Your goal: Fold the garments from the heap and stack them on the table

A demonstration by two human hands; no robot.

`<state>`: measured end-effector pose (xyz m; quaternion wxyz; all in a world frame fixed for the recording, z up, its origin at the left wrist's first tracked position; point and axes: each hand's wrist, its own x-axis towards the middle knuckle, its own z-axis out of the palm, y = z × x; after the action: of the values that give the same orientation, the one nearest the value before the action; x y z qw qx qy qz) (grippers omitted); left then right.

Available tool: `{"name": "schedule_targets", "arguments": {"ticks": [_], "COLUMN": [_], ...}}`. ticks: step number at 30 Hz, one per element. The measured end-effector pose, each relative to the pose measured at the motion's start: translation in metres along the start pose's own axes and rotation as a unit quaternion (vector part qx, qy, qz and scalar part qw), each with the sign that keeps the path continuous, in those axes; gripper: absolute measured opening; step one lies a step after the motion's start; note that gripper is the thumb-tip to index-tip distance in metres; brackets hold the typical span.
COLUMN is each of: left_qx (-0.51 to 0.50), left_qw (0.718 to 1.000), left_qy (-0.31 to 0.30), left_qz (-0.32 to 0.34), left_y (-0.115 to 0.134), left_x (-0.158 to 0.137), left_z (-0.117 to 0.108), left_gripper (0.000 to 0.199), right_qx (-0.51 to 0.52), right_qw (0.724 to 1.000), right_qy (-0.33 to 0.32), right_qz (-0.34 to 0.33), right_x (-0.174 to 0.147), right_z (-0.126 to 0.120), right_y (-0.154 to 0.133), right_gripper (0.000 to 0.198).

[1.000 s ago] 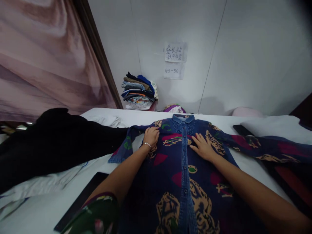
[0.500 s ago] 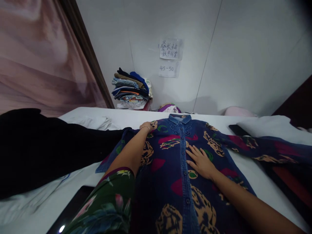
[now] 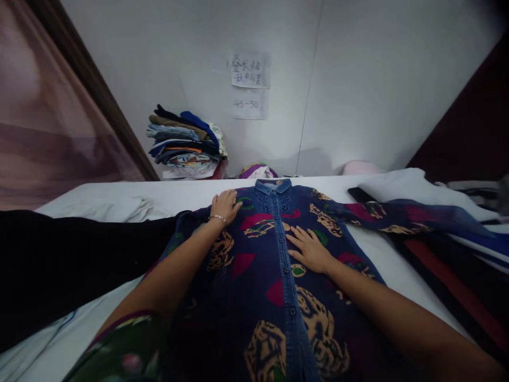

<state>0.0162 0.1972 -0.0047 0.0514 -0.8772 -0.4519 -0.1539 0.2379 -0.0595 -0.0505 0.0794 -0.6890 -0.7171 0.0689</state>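
A dark blue patterned denim shirt lies front up, buttoned, its collar toward the wall. Its sleeve on the right side stretches out over other clothes. My left hand, with a bracelet at the wrist, rests flat near the shoulder on the left side, fingers extended. On the chest, just right of the button strip, my right hand lies palm down with fingers spread. My left forearm covers part of the sleeve on the left side.
Black clothing spreads over the left of the white table. A stack of folded clothes stands by the wall at the back left. White clothing and dark garments with a red stripe lie on the right. Paper signs hang on the wall.
My left hand has shifted onto the shoulder area and its fingers now lie flatter. My right hand stays on the chest. The camera view has turned a little right.
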Motion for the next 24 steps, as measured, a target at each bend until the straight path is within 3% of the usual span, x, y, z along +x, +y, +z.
{"name": "schedule_targets", "arguments": {"ticks": [2, 5, 7, 12, 19, 24], "left_qx": [0.006, 0.006, 0.003, 0.022, 0.028, 0.030], "left_qw": [0.997, 0.989, 0.984, 0.982, 0.976, 0.976], "left_qy": [-0.034, -0.141, -0.175, -0.188, -0.195, -0.194], "left_qz": [0.063, 0.031, 0.016, 0.008, 0.096, 0.095], "left_y": [0.011, 0.014, 0.011, 0.022, 0.064, 0.068], "left_x": [-0.026, -0.052, -0.056, -0.055, -0.131, -0.142], "left_z": [0.005, 0.021, 0.029, 0.018, 0.003, 0.002], "left_gripper": [0.057, 0.066, 0.070, 0.071, 0.071, 0.072], "right_qx": [0.010, 0.021, 0.029, 0.049, 0.056, 0.047], "right_qw": [1.000, 1.000, 1.000, 0.999, 0.998, 0.998], "right_qy": [-0.005, -0.006, -0.006, -0.003, 0.004, 0.018], "right_qz": [0.003, 0.003, 0.004, 0.004, 0.009, 0.036], "right_x": [0.000, 0.000, 0.000, 0.001, 0.003, -0.004], "right_z": [-0.005, -0.011, -0.013, -0.014, -0.018, -0.034], "right_y": [-0.002, -0.005, -0.005, -0.003, -0.002, -0.004], "right_gripper": [0.063, 0.063, 0.062, 0.061, 0.060, 0.044]}}
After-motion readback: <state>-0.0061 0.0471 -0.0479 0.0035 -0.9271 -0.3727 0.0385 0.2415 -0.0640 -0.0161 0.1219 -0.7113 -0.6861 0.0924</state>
